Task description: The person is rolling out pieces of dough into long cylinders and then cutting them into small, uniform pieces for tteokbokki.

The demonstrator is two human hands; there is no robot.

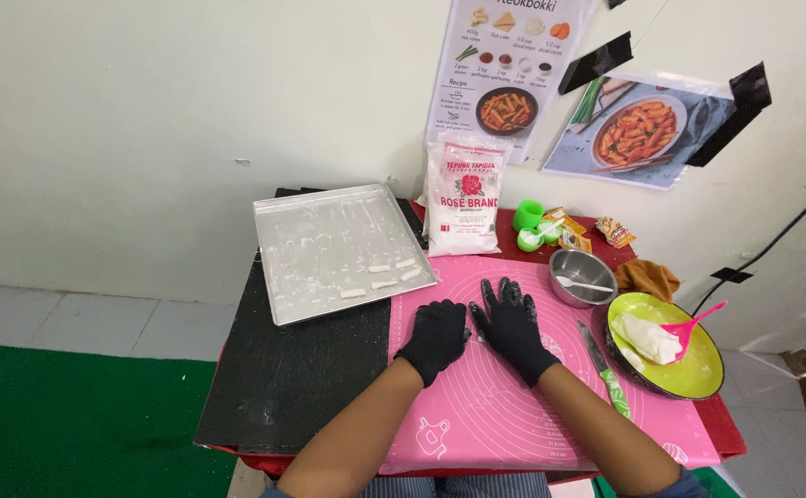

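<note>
left hand [435, 337] fisted, right hand [511, 325] spread flat | both pressing mid-mat [477, 415] | dough under palms hidden; likely soft, sticky, light; best rolled from ends

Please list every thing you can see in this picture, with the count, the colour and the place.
baking mat: 1, pink, table front
metal tray: 1, silver, back left, few white dough pieces
flour bag: 1, white, against wall
steel bowl: 1, silver, right of mat
green bowl: 1, right, holds white dough and pink spatula
knife: 1, green handle, mat's right edge
left hand: black glove, on mat
right hand: black glove, on mat
</note>
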